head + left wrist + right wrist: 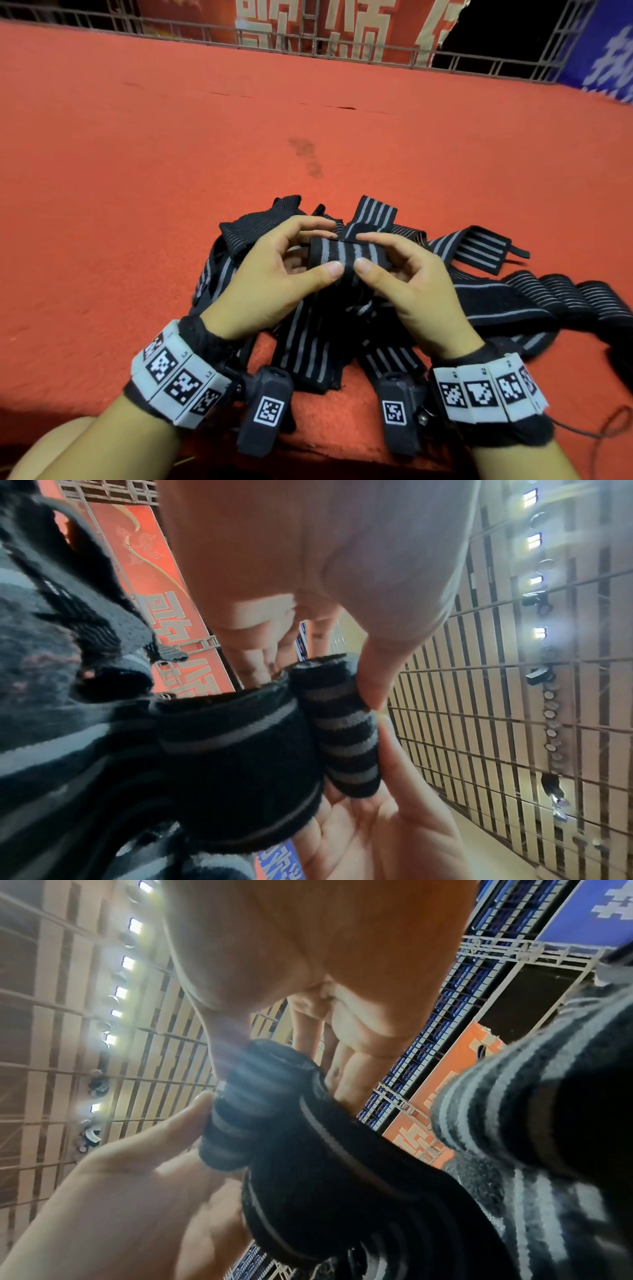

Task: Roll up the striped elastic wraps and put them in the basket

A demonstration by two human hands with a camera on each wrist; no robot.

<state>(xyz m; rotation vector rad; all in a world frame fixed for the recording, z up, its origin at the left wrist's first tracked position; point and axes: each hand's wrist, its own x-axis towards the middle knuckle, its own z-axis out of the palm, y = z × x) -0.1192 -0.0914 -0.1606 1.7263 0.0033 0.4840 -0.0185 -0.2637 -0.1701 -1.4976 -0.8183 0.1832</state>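
Note:
A black wrap with grey stripes, partly rolled into a small roll (342, 255), is held just above a pile of loose striped wraps (308, 346) on the red carpet. My left hand (332, 246) pinches the roll's left end between thumb and fingers. My right hand (360, 250) pinches its right end the same way. The wrap's unrolled tail hangs down into the pile. In the left wrist view the roll (346, 734) sits under my left thumb (375, 680). The right wrist view shows the roll (246, 1110) against my right fingers (349, 1080). No basket is in view.
Red carpet (171, 171) stretches far ahead and to the left. More wraps (534, 301) spread to the right. A metal railing (274, 37) with red and blue banners borders the far edge. A thin black cable (609, 428) lies at the lower right.

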